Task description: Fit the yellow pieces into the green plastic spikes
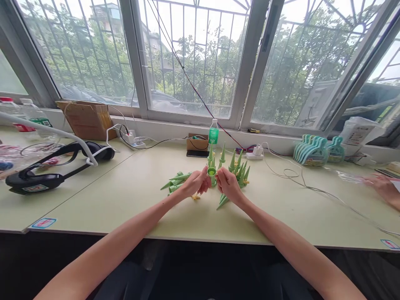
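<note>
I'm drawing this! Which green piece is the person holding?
The green piece between the left hand and right hand: its round open end faces the camera. The others stand or lie on the table.

Over the link, I'm counting two working hands [198, 183], one co-worker's hand [383, 187], three bottles [213, 135], two cardboard boxes [89, 121], one headset [37, 182], two stickers [44, 223]; green spikes [246, 173] are overlapping uncountably.
</note>
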### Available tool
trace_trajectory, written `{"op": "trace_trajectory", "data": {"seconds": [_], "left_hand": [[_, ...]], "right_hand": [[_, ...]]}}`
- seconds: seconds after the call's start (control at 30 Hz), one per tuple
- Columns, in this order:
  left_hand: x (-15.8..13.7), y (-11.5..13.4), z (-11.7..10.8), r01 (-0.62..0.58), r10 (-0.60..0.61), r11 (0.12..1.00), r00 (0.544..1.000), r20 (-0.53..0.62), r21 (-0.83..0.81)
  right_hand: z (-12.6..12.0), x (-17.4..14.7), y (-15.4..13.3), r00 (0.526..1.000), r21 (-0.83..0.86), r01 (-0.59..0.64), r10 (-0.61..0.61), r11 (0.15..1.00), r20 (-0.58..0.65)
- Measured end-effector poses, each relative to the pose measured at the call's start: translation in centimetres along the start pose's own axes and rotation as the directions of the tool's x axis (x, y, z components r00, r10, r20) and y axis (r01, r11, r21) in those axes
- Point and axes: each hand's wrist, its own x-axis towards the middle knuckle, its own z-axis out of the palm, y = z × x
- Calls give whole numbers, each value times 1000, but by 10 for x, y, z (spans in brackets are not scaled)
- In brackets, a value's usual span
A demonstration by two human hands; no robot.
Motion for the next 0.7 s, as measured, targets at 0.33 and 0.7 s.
{"op": "trace_trajectory", "data": {"seconds": [0.33,0.7], "left_hand": [[-1,-1,-3,-1,3,998,999,37,-67],[0,-8,-8,-57,58,998,998,36,-35]], "right_hand": [[-1,1,1,999,-11,-21,22,1000,35],[-2,1,-1,998,-66,1,3,998,61]]}}
